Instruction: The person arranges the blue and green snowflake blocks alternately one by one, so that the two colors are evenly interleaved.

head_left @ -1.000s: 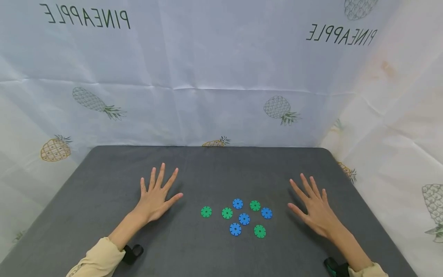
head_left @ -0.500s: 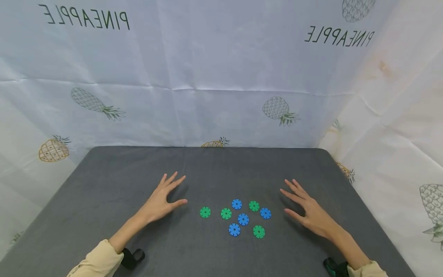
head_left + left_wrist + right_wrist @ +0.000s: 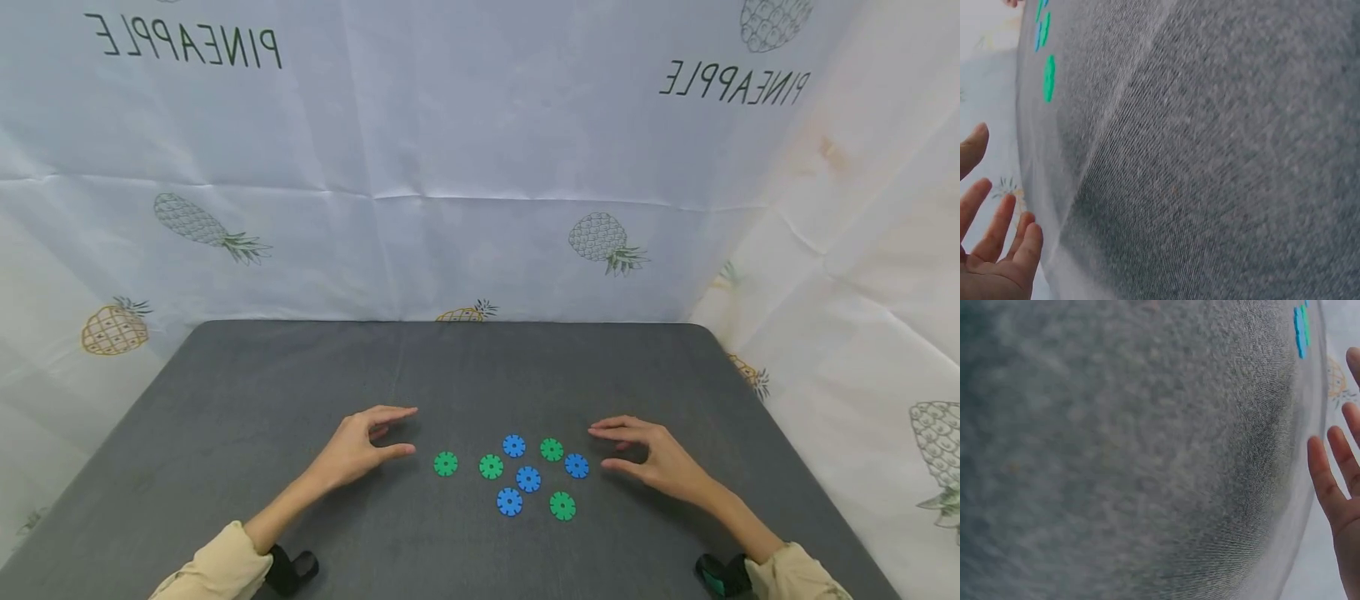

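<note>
Several flat notched discs, some blue and some green, lie apart on a dark grey table. My left hand [image 3: 358, 446] is just left of the leftmost green disc [image 3: 446, 464], thumb and fingers spread apart with nothing between them. On the other side, my right hand [image 3: 654, 457] is close to the rightmost blue disc [image 3: 577, 466], its fingers loosely bent and holding nothing. Between them are a blue disc [image 3: 528, 479] in the middle and a green disc [image 3: 562, 506] nearest me. The left wrist view shows a green disc [image 3: 1049, 79] beyond the thumb.
The grey table [image 3: 300, 358] has rounded far corners. White cloth [image 3: 465, 142] printed with pineapples hangs behind it and at both sides. Black straps [image 3: 288, 571] sit at both wrists by the cream sleeves.
Both hands have moved inward toward the discs and turned, their widely spread fingers drawing together and bending. The discs have stayed where they lie.
</note>
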`<state>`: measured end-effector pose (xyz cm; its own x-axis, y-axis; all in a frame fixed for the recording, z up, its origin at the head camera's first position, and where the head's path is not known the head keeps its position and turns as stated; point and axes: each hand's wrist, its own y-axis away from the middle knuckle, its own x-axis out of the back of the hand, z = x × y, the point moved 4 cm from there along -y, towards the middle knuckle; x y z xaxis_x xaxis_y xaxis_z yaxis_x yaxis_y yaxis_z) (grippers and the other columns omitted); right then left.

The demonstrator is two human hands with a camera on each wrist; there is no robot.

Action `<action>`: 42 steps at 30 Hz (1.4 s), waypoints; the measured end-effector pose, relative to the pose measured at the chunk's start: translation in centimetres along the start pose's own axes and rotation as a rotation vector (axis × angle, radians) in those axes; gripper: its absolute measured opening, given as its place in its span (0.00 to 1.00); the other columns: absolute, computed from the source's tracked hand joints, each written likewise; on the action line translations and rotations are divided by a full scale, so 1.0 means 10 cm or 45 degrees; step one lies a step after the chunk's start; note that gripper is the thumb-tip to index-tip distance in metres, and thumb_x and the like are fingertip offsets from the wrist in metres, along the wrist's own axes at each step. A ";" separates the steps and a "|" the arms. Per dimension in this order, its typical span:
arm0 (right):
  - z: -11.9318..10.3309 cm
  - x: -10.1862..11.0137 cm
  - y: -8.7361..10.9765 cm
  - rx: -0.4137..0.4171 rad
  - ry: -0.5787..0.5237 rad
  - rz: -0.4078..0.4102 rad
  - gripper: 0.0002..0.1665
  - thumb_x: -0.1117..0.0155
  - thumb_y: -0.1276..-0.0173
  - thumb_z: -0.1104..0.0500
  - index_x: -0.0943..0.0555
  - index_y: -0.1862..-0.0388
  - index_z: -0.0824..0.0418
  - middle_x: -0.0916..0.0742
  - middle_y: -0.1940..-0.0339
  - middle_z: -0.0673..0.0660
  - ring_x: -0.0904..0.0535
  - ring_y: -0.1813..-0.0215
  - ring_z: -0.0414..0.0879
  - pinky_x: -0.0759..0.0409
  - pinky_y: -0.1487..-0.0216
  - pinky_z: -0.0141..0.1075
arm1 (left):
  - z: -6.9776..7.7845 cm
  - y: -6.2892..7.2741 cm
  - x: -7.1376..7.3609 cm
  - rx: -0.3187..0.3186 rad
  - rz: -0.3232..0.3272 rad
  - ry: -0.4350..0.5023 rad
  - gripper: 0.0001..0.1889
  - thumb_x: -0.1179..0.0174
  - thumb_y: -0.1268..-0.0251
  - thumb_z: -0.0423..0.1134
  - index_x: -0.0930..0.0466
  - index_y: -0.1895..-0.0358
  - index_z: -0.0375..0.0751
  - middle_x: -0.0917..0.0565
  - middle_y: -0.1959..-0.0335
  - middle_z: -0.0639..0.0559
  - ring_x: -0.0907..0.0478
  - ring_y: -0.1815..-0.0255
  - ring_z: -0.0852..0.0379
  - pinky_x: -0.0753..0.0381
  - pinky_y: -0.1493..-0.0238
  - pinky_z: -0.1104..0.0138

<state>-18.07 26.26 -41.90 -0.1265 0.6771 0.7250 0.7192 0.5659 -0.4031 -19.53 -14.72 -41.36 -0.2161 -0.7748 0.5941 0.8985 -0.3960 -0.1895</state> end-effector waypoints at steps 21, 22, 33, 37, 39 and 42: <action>0.06 -0.14 -0.18 0.022 -0.152 -0.268 0.19 0.28 0.42 0.62 0.16 0.52 0.69 0.18 0.58 0.59 0.21 0.65 0.46 0.18 0.69 0.31 | -0.02 -0.07 -0.34 -0.007 -0.170 0.007 0.22 0.26 0.51 0.40 0.16 0.51 0.36 0.19 0.59 0.49 0.22 0.61 0.55 0.19 0.58 0.70; 0.06 -0.15 -0.19 0.025 -0.143 -0.272 0.19 0.28 0.42 0.62 0.16 0.52 0.69 0.18 0.58 0.58 0.21 0.65 0.45 0.18 0.69 0.31 | -0.01 -0.08 -0.34 -0.013 -0.171 0.001 0.22 0.26 0.51 0.39 0.16 0.51 0.35 0.19 0.59 0.49 0.22 0.61 0.56 0.19 0.59 0.70; 0.07 -0.20 -0.23 0.030 -0.055 -0.344 0.21 0.27 0.43 0.62 0.16 0.51 0.67 0.18 0.58 0.55 0.23 0.65 0.41 0.20 0.70 0.28 | 0.02 -0.12 -0.38 -0.096 -0.206 -0.096 0.19 0.26 0.51 0.39 0.14 0.54 0.38 0.20 0.63 0.52 0.25 0.65 0.59 0.20 0.61 0.70; 0.06 -0.21 -0.26 0.040 -0.019 -0.378 0.21 0.27 0.43 0.61 0.16 0.50 0.66 0.18 0.58 0.54 0.24 0.65 0.40 0.21 0.70 0.28 | 0.01 -0.12 -0.40 -0.111 -0.208 -0.119 0.19 0.26 0.52 0.40 0.14 0.54 0.39 0.20 0.63 0.53 0.26 0.66 0.61 0.21 0.62 0.70; 0.04 -0.21 -0.27 0.055 -0.002 -0.400 0.21 0.27 0.43 0.61 0.16 0.50 0.66 0.19 0.58 0.54 0.25 0.66 0.40 0.21 0.71 0.28 | 0.02 -0.12 -0.40 -0.120 -0.209 -0.133 0.19 0.26 0.52 0.40 0.14 0.54 0.39 0.20 0.63 0.53 0.26 0.66 0.61 0.21 0.63 0.70; 0.01 -0.21 -0.30 0.083 0.026 -0.433 0.20 0.27 0.42 0.61 0.15 0.51 0.65 0.19 0.58 0.53 0.26 0.65 0.40 0.21 0.71 0.28 | 0.03 -0.12 -0.40 -0.141 -0.207 -0.156 0.19 0.26 0.51 0.40 0.14 0.54 0.39 0.20 0.63 0.52 0.26 0.67 0.61 0.21 0.63 0.71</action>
<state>-20.07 23.19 -42.31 -0.3376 0.4354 0.8345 0.5930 0.7869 -0.1707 -19.62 -11.03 -43.28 -0.3008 -0.6332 0.7132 0.8068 -0.5677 -0.1637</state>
